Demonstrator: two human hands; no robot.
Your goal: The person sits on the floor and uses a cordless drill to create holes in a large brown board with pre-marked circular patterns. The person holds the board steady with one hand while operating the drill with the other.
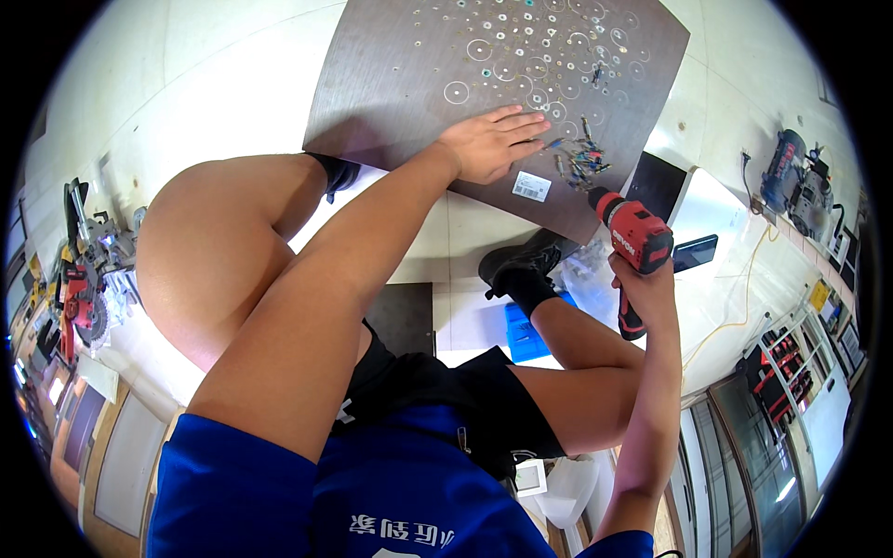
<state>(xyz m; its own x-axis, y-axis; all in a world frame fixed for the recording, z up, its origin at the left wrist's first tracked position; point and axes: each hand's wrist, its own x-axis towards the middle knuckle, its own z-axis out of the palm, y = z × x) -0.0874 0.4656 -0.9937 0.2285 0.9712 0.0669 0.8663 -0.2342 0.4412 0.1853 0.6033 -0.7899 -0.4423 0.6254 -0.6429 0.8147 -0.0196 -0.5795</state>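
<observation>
My left hand (493,145) lies on a dark brown board (386,98), palm down with its fingers stretched out. The board's far part carries many drilled holes and pale rings. Just beyond my fingertips is a loose pile of drill bits (586,166), some with blue parts. A white label (531,186) sticks to the board near its front edge. My right hand (651,290) grips the handle of a red and black cordless drill (634,231). Its chuck points toward the bits at the board's right corner. Whether a bit sits in the chuck I cannot make out.
A dark phone (696,253) rests on a white surface right of the drill. My shoe (526,265) and a blue case (527,330) are below the board. Red and black machines (784,167) stand at the far right, a circular saw (86,302) at the left.
</observation>
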